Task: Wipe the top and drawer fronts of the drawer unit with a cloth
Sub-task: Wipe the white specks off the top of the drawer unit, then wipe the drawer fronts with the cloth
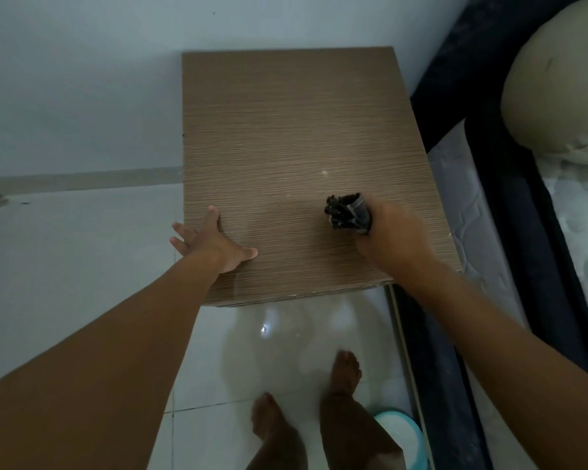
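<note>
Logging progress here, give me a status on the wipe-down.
Right hand shut on dark cloth, on drawer unit top. Left hand open, braced at left edge. Top otherwise bare.

Dim, bluish light, glare spots on the glossy floor (265,329) and drawer unit top (324,172), wide-angle bending at edges.
</note>
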Demonstrator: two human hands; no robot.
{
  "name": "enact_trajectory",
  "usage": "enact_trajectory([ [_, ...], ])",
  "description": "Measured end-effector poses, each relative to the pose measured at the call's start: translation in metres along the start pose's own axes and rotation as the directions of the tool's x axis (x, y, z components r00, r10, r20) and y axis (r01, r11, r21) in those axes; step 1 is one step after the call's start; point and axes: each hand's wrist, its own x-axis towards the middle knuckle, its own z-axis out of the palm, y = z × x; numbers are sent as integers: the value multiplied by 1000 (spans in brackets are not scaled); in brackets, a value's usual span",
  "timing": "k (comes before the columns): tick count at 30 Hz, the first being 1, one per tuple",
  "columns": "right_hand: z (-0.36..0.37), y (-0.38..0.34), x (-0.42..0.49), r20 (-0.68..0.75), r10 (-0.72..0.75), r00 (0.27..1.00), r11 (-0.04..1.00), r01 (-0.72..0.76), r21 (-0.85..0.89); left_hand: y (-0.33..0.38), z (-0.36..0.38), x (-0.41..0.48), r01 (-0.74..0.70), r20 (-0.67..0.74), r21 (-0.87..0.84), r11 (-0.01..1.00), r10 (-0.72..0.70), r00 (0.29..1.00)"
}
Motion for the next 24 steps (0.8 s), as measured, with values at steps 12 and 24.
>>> enact_trajectory([
  [12,73,-46,-106,171,-199,965,974,176,141,-3,6,-3,-5,-34,24,1000,6,999],
  [24,59,40,-158,46,301,953,822,-283,495,-12,49,-42,-56,-97,117,992,68,993],
])
